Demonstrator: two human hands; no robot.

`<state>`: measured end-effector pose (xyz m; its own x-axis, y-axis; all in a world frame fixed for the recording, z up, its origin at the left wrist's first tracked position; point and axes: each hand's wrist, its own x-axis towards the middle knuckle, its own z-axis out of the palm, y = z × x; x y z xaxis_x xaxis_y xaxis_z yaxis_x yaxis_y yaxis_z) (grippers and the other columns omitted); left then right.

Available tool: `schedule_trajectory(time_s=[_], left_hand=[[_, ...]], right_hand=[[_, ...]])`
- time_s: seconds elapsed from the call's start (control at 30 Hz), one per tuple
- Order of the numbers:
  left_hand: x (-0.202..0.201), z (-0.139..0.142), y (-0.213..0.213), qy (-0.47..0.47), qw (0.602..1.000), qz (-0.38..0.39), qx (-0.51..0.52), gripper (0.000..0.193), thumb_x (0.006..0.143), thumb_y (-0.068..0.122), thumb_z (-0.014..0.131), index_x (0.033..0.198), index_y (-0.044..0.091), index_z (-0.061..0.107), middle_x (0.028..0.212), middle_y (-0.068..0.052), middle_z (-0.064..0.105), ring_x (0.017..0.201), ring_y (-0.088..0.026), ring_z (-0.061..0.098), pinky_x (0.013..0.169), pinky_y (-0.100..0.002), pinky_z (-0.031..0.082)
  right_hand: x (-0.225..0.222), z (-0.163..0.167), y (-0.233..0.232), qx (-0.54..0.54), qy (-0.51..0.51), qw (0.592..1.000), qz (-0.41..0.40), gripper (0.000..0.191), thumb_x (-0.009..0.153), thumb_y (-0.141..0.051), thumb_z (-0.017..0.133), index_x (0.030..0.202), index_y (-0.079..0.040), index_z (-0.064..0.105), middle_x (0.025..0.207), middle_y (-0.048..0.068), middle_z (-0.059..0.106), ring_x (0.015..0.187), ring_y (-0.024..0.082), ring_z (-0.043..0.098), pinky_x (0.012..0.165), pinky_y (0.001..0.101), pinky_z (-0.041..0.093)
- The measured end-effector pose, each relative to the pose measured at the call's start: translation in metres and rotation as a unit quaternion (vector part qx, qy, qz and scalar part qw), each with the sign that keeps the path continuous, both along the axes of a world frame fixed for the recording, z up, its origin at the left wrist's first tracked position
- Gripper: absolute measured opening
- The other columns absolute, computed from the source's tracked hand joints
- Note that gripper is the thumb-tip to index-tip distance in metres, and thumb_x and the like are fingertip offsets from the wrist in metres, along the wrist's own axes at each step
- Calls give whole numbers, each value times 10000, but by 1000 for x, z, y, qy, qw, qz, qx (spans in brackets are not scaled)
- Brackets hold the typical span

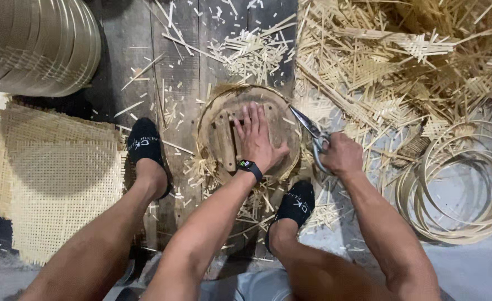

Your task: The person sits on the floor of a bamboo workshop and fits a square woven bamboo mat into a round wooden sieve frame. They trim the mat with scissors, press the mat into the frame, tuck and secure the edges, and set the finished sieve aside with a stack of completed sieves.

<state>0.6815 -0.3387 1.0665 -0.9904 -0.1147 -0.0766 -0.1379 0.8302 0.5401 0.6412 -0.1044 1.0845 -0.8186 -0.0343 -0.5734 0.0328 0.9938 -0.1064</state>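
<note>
Down on the plank floor (179, 67), between the person's two black-socked feet, a round wooden form (223, 134) is sitting with woven cane wrapped around its rim, pale frayed strip ends sticking out all around the edge. The left hand (257, 139) is lying flat on top of it, fingers spread and relaxed, just pressing down rather than gripping anything, with a black watch (250, 167) on the wrist. The right hand (340, 153) is curling tight around the handles of metal shears (310, 136), blades pointing up-left and touching the form's right rim. Room is getting pretty tight: offcut piles (402, 61) are crowding the right side, loose hoops (457, 184) are lying lower right, and a woven cane sheet (56, 173) is filling the left. A stack of hoops (34, 44) is getting cut off at the top-left corner. Whether the blades are biting into cane is hard to make out.
</note>
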Motion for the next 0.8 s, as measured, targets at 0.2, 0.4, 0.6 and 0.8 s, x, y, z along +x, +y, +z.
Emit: schedule_trajectory(time_s=[0.2,0.4,0.6,0.8], left_hand=[[5,-1,-4,-14,999,-27,-8,1253,689,509,785,1599,-57,136,1699,-244,82,1584,-419,14,1262,-635,-11],[10,7,-18,-44,996,-72,-1,1258,659,491,828,1593,1,142,1703,-163,35,1579,-366,-7,1244,-642,53],[18,20,-31,-95,986,-136,34,1253,649,373,862,1617,68,128,1712,-117,56,1588,-322,26,1251,-613,132],[21,21,-34,-66,988,-140,30,1206,710,385,855,1625,86,130,1717,-123,88,1587,-333,58,1250,-603,153]], right_hand=[[-13,-9,-2,-4,165,977,137,600,835,-577,683,946,13,676,914,205,686,824,355,704,740,476,580],[-24,-6,4,-82,13,996,-4,479,891,-534,658,998,-68,638,817,106,653,696,238,664,715,435,569],[-5,28,-9,-466,-41,830,-305,378,997,-455,555,1057,-84,528,764,42,552,604,165,587,573,364,604],[40,32,-47,-474,52,831,-286,379,996,-390,602,839,-45,591,617,42,568,461,139,539,439,312,479]])
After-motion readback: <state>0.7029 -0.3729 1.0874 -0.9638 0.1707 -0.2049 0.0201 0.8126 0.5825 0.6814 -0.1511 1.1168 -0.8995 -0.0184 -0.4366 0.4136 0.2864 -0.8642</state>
